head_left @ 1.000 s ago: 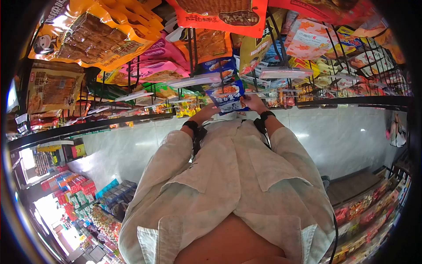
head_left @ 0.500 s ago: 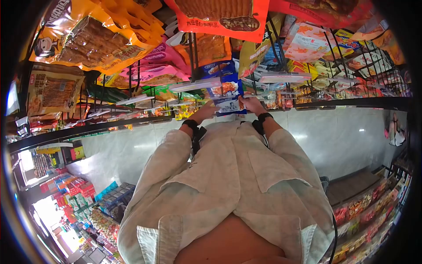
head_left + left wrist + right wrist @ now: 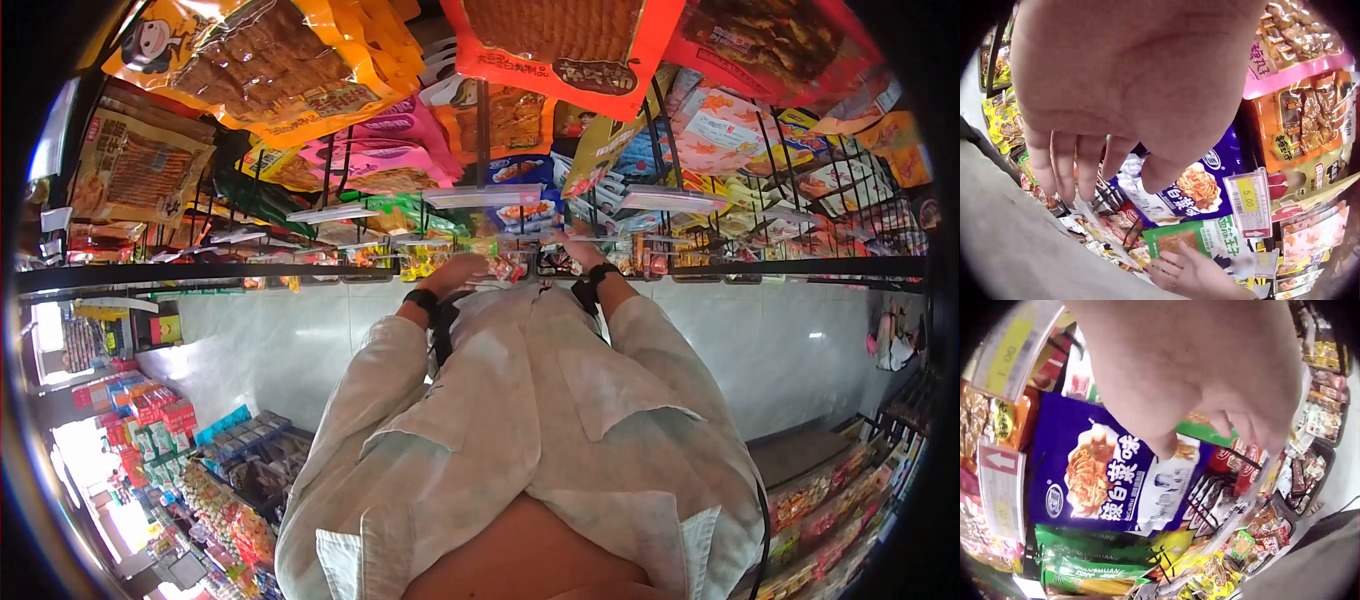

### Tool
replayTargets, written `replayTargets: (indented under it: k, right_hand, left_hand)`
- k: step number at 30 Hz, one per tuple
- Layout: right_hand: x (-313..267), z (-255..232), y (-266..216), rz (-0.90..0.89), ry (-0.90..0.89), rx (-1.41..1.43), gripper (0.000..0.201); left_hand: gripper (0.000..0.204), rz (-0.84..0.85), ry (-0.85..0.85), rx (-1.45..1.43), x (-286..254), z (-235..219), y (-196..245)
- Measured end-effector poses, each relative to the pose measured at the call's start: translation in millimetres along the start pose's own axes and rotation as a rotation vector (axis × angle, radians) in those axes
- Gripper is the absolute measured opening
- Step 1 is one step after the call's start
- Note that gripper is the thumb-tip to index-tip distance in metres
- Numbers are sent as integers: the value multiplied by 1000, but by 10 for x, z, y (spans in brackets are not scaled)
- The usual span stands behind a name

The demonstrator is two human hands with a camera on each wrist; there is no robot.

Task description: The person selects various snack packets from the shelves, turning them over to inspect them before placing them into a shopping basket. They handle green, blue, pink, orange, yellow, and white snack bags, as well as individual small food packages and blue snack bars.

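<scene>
A blue snack packet [image 3: 1191, 187], printed with a heap of reddish food, hangs on the rack beside a price tag [image 3: 1249, 203]. My left hand [image 3: 1129, 81] is in front of it, fingers straight and slightly spread, nothing in them; its thumb overlaps the packet in the left wrist view. My right hand [image 3: 1200, 275] has its fingers extended over a green packet [image 3: 1222, 237] with a brown window. In the right wrist view its thumb overlaps the blue packet's edge. From above, the left hand [image 3: 455, 272] and right hand [image 3: 583, 250] are apart at the rack's front.
Orange packets [image 3: 270, 75] and a red packet [image 3: 560, 55] hang on the upper hooks. Clear tag holders [image 3: 485, 196] stick out at the hook ends. A black shelf rail [image 3: 800, 266] crosses at waist height. Pale floor [image 3: 270, 340] lies behind, with stocked shelves beyond.
The blue packet was held between both hands; now it hangs on the rack, let go. The hands have moved apart from it, and the head view has shifted slightly.
</scene>
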State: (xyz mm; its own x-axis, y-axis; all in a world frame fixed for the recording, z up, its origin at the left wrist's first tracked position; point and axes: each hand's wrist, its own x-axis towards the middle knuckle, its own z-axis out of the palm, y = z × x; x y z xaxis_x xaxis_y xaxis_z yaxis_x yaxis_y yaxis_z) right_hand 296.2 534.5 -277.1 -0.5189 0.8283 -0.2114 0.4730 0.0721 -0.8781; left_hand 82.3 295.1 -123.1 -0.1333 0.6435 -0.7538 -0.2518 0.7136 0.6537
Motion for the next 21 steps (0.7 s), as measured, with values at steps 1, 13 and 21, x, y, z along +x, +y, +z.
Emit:
replayTargets:
  k: [1,13,21]
  right_hand:
    - [-52,-227,-111,241,-387,75,37]
    - [-2970,-800,1286,885,-192,437,21]
    - [-4908,-497,639,1210,-228,81,24]
  left_hand:
    - [35,-1,-55,14,104,-165,-197]
    - [24,-255,276,-168,-102,-1463,-2777]
    - [25,-318,86,-140,-1243,-1066,-4373]
